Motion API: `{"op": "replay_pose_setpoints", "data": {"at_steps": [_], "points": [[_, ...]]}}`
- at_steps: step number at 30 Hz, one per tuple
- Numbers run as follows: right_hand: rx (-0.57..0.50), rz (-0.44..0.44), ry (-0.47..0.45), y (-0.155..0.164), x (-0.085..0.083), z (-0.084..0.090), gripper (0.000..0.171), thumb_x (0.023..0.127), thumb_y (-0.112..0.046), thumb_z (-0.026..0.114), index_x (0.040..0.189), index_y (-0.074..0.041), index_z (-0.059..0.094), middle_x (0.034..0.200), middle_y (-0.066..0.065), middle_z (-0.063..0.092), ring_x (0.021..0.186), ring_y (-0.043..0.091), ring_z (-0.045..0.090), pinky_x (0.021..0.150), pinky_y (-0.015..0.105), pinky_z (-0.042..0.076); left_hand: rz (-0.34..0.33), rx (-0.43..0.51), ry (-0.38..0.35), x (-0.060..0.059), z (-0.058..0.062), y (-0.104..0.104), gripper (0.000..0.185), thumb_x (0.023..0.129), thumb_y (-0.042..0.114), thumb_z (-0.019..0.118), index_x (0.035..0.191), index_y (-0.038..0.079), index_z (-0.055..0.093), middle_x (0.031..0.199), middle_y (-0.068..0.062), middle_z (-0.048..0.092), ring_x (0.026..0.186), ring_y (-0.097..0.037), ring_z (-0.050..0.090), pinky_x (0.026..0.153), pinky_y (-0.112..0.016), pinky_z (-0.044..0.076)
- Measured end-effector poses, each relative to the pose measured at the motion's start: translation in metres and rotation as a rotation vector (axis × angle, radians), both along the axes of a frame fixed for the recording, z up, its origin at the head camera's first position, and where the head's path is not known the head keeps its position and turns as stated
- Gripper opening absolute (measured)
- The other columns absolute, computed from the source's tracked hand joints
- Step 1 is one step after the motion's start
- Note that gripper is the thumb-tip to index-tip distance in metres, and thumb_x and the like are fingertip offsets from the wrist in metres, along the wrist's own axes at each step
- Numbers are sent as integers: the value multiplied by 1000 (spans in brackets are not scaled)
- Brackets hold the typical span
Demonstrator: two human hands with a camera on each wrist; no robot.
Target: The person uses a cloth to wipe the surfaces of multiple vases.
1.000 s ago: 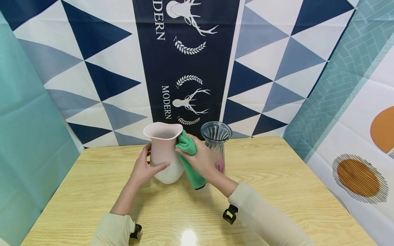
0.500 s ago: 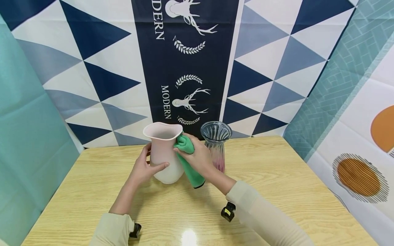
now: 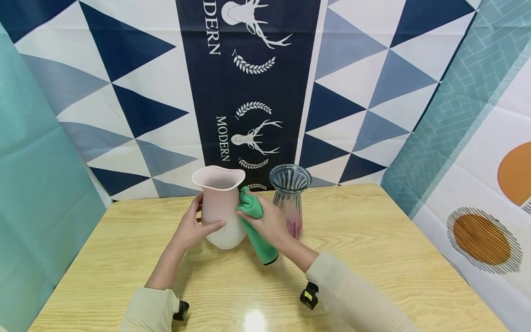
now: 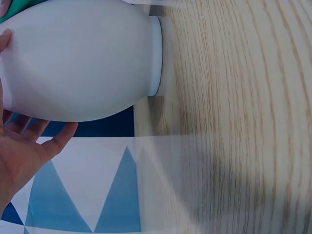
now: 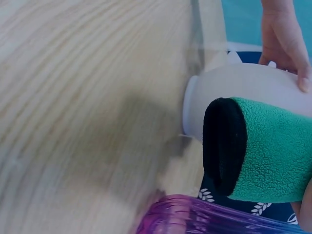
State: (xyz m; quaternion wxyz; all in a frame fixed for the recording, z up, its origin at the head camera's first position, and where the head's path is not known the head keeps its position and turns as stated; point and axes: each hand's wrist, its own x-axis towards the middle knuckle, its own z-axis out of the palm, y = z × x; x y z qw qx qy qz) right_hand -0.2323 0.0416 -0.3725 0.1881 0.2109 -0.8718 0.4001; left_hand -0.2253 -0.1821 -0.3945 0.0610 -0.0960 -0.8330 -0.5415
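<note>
A pale pink-white vase (image 3: 220, 207) with a wavy rim stands upright on the wooden table (image 3: 373, 240). My left hand (image 3: 195, 226) grips its left side, thumb across the front; the left wrist view shows the vase belly (image 4: 78, 58) against my palm (image 4: 24, 151). My right hand (image 3: 267, 221) holds a green cloth (image 3: 255, 226) bunched against the vase's right side. The cloth's tail hangs down toward the table, and its green roll with a black inner face (image 5: 258, 151) shows in the right wrist view beside the vase base (image 5: 234, 97).
A ribbed clear glass vase (image 3: 290, 193) with a purple-tinted bottom (image 5: 204, 217) stands just right of my right hand, close behind it. A patterned fabric backdrop (image 3: 249, 83) rises at the table's far edge. Curtains close in both sides.
My right hand with the green cloth has slid a little down the vase's right side, away from the rim. The left hand and both vases stay in place.
</note>
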Motion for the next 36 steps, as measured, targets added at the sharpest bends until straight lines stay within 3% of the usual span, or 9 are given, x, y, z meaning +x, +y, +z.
{"op": "replay_pose_setpoints", "data": {"at_steps": [13,18,27,32,36], "points": [[63,-44,-72,9,3,-22,56,81,-44,69,130,-20,55,124,3,63,106,22,63,86,40,52,-9,-32,12,0,2,3,97,75,30,79,147,11,18,145,-14,32,128,-34,39,99,-54,41],[108,-57,-115,12,6,-29,57,80,-45,69,130,-21,55,122,4,64,103,23,63,82,41,52,47,-83,44,2,4,6,95,74,31,79,146,7,21,144,-17,27,128,-32,35,99,-53,39],[176,-77,-139,15,6,-36,57,80,-49,68,129,-23,55,119,5,65,100,24,64,77,41,53,191,-62,157,5,20,24,97,67,40,82,142,10,29,134,-14,35,120,-27,39,100,-51,39],[155,-74,-117,16,7,-34,56,80,-48,69,128,-22,56,118,5,66,99,23,65,76,40,53,267,-72,201,5,24,34,98,65,41,83,141,9,31,132,-15,37,118,-28,42,97,-50,41],[92,-65,-84,17,6,-29,56,79,-46,70,128,-22,56,120,3,65,101,20,64,79,38,53,281,-69,208,6,24,36,95,66,39,84,140,9,32,130,-16,39,116,-29,45,95,-49,43]]}}
